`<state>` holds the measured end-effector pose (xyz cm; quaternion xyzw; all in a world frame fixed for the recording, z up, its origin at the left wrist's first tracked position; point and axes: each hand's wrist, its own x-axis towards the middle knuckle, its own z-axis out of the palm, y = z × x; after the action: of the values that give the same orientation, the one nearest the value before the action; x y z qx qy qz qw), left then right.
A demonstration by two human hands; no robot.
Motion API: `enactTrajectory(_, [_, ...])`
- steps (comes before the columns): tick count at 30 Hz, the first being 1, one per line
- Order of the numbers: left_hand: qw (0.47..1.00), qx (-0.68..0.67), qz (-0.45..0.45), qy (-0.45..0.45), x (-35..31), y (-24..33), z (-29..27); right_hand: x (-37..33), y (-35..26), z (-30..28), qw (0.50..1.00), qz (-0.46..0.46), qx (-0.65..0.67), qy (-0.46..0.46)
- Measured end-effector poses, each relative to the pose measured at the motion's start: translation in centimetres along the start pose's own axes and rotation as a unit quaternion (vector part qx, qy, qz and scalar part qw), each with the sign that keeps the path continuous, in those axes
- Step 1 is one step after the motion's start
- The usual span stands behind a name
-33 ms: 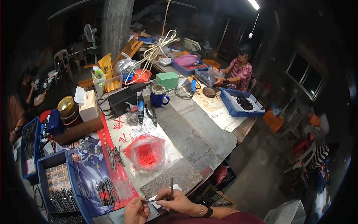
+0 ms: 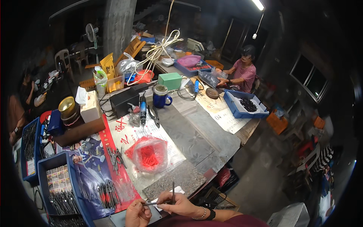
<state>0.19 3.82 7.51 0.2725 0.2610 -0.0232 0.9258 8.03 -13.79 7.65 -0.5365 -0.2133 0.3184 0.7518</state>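
My left hand [image 2: 138,214] is closed, its fingertips pinching one end of a thin dark rod [image 2: 150,204]. The rod's other end meets the fingers of my right hand [image 2: 177,204], which is also closed. A dark flat strip [image 2: 173,188] stands upright from the right hand's grip; whether it joins the rod cannot be made out. Both hands are at the table's near edge, above a grey plate [image 2: 155,216] and a piece of white paper. Just beyond lies a speckled stone slab [image 2: 170,182]. A clear plastic bag [image 2: 160,166] of small red pieces sits behind the slab.
Bundles of slim dark tools [image 2: 107,195] lie left of the hands, beside a blue bin [image 2: 56,160] with more. Farther back are a blue electric screwdriver [image 2: 143,110], pliers [image 2: 154,115] and a blue mug [image 2: 162,99]. Another person [image 2: 245,72] sits at the far right.
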Motion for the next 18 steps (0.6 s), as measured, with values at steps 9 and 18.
enactTrajectory(9, [0.99,-0.066,0.122,-0.018,-0.5,1.7,-2.2,0.2,-4.0,-1.8,0.983,0.027,-0.154,0.096])
enactTrajectory(18, [0.988,0.022,0.15,-0.031,-2.4,1.8,-4.2,2.0,-9.0,-4.2,0.934,-0.048,-0.254,0.244])
